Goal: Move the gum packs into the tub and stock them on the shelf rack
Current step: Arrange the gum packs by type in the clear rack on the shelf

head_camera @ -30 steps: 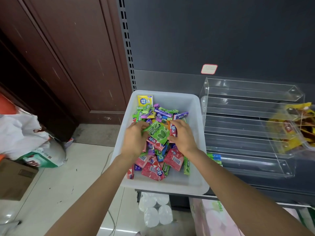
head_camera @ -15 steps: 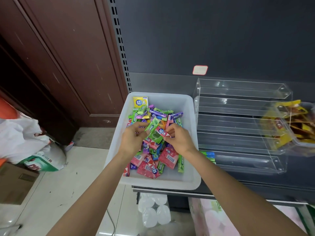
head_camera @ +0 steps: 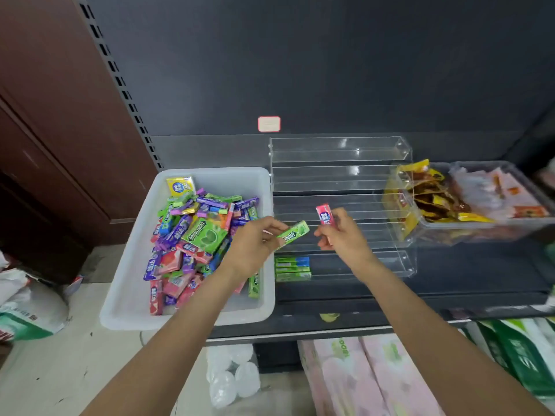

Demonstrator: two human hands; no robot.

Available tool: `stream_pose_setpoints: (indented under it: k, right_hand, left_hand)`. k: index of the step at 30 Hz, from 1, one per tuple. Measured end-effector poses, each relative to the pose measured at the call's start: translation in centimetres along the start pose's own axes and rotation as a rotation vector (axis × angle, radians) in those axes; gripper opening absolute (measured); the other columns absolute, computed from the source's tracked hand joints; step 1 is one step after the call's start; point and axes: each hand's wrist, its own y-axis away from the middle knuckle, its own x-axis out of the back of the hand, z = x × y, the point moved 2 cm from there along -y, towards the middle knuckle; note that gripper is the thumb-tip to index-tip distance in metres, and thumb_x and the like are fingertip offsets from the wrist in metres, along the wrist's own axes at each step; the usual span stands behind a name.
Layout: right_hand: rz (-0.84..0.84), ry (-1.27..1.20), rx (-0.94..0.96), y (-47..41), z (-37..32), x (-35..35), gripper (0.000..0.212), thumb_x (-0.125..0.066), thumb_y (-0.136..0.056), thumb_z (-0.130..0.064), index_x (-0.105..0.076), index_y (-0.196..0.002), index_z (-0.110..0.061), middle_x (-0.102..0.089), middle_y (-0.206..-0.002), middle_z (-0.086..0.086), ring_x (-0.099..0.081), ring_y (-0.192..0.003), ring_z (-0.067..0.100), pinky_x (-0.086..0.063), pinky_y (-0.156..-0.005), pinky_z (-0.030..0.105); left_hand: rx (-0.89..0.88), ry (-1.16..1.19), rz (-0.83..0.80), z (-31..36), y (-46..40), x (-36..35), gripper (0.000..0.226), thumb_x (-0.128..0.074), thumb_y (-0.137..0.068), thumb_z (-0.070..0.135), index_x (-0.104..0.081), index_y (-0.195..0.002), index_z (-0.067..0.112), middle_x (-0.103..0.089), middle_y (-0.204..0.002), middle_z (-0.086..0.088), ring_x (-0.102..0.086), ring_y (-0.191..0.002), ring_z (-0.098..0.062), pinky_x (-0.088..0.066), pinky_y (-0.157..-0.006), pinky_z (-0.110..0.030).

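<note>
Green gum pack (head_camera: 292, 234) pinched left hand (head_camera: 252, 250); red pack (head_camera: 323, 215) right hand (head_camera: 344, 238)

Large green pack (head_camera: 205, 234), middle of the white tub (head_camera: 192, 321): "DOUBLEMINT".
Yellow pack (head_camera: 179, 185), tub's far left corner: "益达".
Slim green pack (head_camera: 292, 233), pinched in the left hand (head_camera: 251, 249), frame centre: print partly legible, "…EMINT".
Red-edged tag (head_camera: 269, 124), dark back panel: unreadable.
</note>
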Motion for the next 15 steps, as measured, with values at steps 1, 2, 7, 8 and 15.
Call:
stream_pose_setpoints:
  k: [1, 2, 7, 8, 15]
  right_hand:
    - [0.007, 0.004, -0.006, 0.1, 0.6, 1.1, 0.013, -0.050, -0.093, -0.007, -0.046, -0.105, -0.013, -0.059, -0.087, 0.005, -0.054, -0.066, 0.013, -0.052, -0.067, 0.024]
    - [0.003, 0.009, -0.006, 0.3, 1.1, 2.1, 0.012, -0.052, -0.093, -0.011, -0.048, -0.105, -0.014, -0.058, -0.088, 0.005, -0.054, -0.067, 0.012, -0.052, -0.067, 0.025]
    - [-0.090, 0.219, 0.074, 1.1, 4.0, 6.0, 0.011, -0.065, -0.087, -0.019, -0.060, -0.092, -0.011, -0.053, -0.072, -0.002, -0.051, -0.065, 0.010, -0.045, -0.056, 0.019]
    - [-0.093, 0.242, 0.093, 1.2, 4.5, 6.6, 0.011, -0.066, -0.086, -0.019, -0.061, -0.089, -0.010, -0.052, -0.069, -0.002, -0.050, -0.062, 0.011, -0.044, -0.055, 0.020]
    - [-0.108, 0.293, 0.123, 1.6, 6.6, 9.2, 0.009, -0.067, -0.085, -0.018, -0.059, -0.088, -0.015, -0.053, -0.067, -0.006, -0.051, -0.059, 0.008, -0.042, -0.052, 0.013]
  left_hand:
    - [-0.008, -0.033, -0.022, 0.5, -0.1, -1.2, 0.021, -0.064, -0.085, 0.002, -0.066, -0.104, 0.012, -0.063, -0.092, 0.005, -0.058, -0.077, -0.003, -0.046, -0.068, -0.006]
    - [-0.019, -0.059, -0.042, 0.9, -0.3, -2.4, 0.021, -0.064, -0.085, 0.000, -0.066, -0.103, 0.010, -0.064, -0.093, 0.004, -0.059, -0.079, -0.003, -0.047, -0.072, -0.006]
    - [-0.017, -0.107, -0.116, 1.8, -0.9, -7.3, 0.022, -0.061, -0.085, -0.003, -0.068, -0.104, 0.007, -0.067, -0.097, 0.000, -0.061, -0.088, -0.009, -0.045, -0.076, -0.004]
    - [-0.011, -0.110, -0.115, 1.8, -1.0, -8.1, 0.023, -0.062, -0.085, -0.002, -0.068, -0.104, 0.009, -0.068, -0.098, 0.000, -0.062, -0.088, -0.009, -0.045, -0.075, -0.003]
    - [0.053, -0.140, -0.016, 1.1, -0.7, -11.3, 0.017, -0.069, -0.082, 0.006, -0.068, -0.098, 0.010, -0.068, -0.094, 0.002, -0.061, -0.086, -0.007, -0.044, -0.073, -0.001]
